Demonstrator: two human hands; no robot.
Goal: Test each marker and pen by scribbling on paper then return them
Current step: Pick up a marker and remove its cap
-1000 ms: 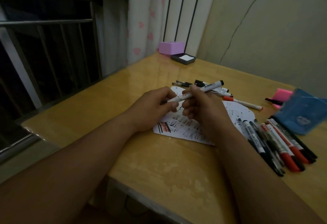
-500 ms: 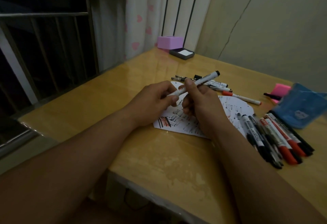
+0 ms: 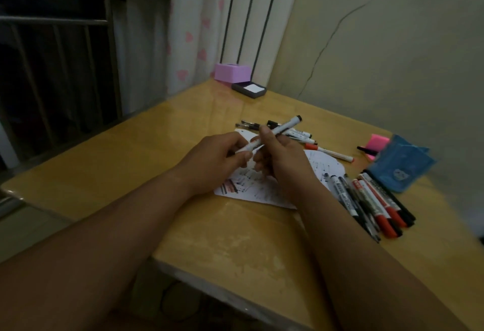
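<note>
A white marker (image 3: 284, 127) with a black end slants up to the right above the scribbled paper (image 3: 318, 167). My right hand (image 3: 279, 158) grips its barrel at the middle. My left hand (image 3: 218, 159) pinches its lower end, the cap end, between thumb and fingers. The paper lies flat on the wooden table (image 3: 146, 163), partly hidden under both hands. A row of several red and black markers (image 3: 366, 199) lies to the right of the paper. More pens (image 3: 298, 131) lie beyond the hands, and a white pen with an orange tip (image 3: 331, 153) lies beside them.
A blue pouch (image 3: 400, 164) and a pink sticky-note pad (image 3: 377, 142) sit at the right. A pink box (image 3: 231, 73) and a dark tray with white notes (image 3: 248, 89) stand at the table's far corner. The table's near edge drops off just below my forearms.
Both hands have kept hold of the marker above the paper; its far end has tilted up a little. The view has shifted slightly.
</note>
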